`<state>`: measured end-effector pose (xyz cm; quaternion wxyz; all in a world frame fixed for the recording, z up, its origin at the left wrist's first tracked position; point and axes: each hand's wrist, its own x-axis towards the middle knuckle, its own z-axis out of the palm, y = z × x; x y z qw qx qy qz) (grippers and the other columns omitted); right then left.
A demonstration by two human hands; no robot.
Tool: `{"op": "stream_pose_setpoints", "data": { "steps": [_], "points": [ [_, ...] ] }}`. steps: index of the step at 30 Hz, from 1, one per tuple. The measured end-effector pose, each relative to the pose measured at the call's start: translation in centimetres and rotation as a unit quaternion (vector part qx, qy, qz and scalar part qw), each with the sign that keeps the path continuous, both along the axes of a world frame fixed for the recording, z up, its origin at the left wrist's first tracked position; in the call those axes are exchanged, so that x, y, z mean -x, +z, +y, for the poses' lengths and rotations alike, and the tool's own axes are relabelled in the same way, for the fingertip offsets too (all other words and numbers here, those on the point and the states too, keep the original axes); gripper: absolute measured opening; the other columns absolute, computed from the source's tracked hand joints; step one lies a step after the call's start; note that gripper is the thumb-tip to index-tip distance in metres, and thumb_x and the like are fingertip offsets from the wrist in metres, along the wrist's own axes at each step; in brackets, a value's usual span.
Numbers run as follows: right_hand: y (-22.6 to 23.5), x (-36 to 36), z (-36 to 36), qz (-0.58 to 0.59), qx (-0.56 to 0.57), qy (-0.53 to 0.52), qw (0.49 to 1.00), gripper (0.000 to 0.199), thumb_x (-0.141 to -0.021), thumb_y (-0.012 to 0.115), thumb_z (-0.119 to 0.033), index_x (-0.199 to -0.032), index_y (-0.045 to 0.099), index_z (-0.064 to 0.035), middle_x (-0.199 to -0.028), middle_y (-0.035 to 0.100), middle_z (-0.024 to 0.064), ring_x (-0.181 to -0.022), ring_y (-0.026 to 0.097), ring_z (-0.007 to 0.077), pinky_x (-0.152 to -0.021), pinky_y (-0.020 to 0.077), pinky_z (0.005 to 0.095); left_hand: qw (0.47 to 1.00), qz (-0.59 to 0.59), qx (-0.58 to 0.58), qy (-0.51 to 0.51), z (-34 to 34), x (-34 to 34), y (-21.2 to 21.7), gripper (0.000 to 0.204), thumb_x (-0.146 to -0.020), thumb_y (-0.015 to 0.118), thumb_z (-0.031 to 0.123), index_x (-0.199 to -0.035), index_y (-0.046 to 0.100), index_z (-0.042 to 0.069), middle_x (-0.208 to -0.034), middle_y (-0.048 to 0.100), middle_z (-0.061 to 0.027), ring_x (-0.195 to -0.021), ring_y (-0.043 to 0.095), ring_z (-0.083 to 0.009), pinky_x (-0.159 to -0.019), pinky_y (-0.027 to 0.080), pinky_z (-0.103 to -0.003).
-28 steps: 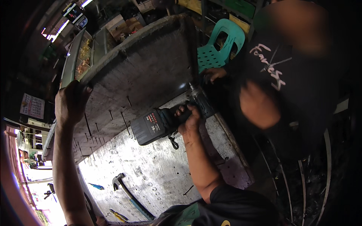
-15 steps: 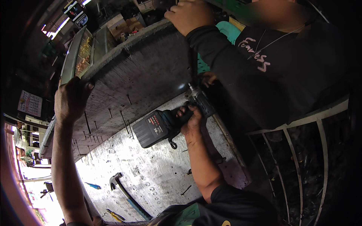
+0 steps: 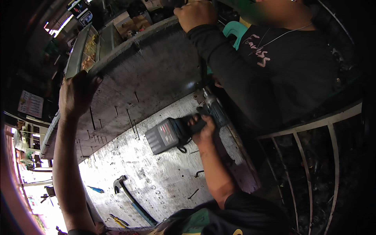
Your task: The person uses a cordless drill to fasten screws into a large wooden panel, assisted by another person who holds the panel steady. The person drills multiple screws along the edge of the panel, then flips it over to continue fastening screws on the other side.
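Note:
My left hand (image 3: 79, 95) grips the raised edge of a dark wooden panel (image 3: 156, 70) that stands tilted up, with its fingers hooked over the rim. Several long nails or screws (image 3: 129, 119) poke out of the panel's face. My right hand (image 3: 203, 128) is wrapped round the handle of a cordless drill (image 3: 214, 109), whose grey battery pack (image 3: 162, 136) points left. The drill's metal nose is aimed up and away, close to the panel's lower right corner, where a small light spot shines. Whether its tip touches anything is too dark to see.
A pale, worn work surface (image 3: 147, 172) carries a claw hammer (image 3: 135, 201), pliers (image 3: 118, 221), a blue-handled tool (image 3: 96, 189) and loose nails (image 3: 192, 193). Opposite me, a person in a dark shirt (image 3: 250, 78) rests a hand (image 3: 197, 15) on the panel. Metal railings (image 3: 309, 172) stand at right.
The drill in my right hand has shifted slightly right and down, and its battery is turned a little. My left hand keeps its hold on the panel. The other person has leaned slightly left.

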<state>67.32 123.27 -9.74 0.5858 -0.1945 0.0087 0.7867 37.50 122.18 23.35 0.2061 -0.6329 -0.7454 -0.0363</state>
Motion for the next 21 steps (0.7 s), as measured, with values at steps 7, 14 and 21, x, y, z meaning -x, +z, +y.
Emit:
{"op": "stream_pose_setpoints", "data": {
  "steps": [7, 14, 21],
  "points": [
    [1.7, -5.6, -8.0, -0.016, -0.091, 0.074, 0.993, 0.051, -0.086, 0.067, -0.027, -0.133, 0.056, -0.0109, -0.084, 0.057, 0.0046, -0.077, 0.059, 0.0222, -0.082, 0.0502, 0.0401, 0.999, 0.013, -0.024, -0.025, -0.4, -0.6, 0.3, 0.055, -0.098, 0.069, 0.058, -0.093, 0.07, 0.004, -0.083, 0.073, -0.0202, -0.084, 0.074, -0.041, -0.073, 0.056, -0.052],
    [1.4, -4.3, -10.0, -0.003, -0.007, 0.083, 0.997, 0.041, -0.089, 0.066, -0.029, -0.126, 0.06, -0.0127, -0.083, 0.058, 0.0037, -0.076, 0.058, 0.0221, -0.08, 0.0502, 0.0403, 1.0, 0.011, -0.024, -0.008, -0.4, -0.5, 0.1, 0.057, -0.098, 0.066, 0.061, -0.094, 0.072, 0.005, -0.083, 0.074, -0.0198, -0.083, 0.075, -0.0403, -0.074, 0.058, -0.053],
    [2.8, -3.2, -8.3, -0.099, 0.095, 0.106, 0.985, 0.022, -0.096, 0.069, -0.03, -0.113, 0.063, -0.0173, -0.079, 0.059, 0.0011, -0.071, 0.059, 0.0199, -0.072, 0.0522, 0.0393, 1.0, -0.007, -0.016, -0.008, -0.6, -1.1, 0.6, 0.057, -0.096, 0.068, 0.063, -0.095, 0.074, 0.006, -0.086, 0.075, -0.0218, -0.086, 0.076, -0.0399, -0.075, 0.059, -0.053]
  ]
}}
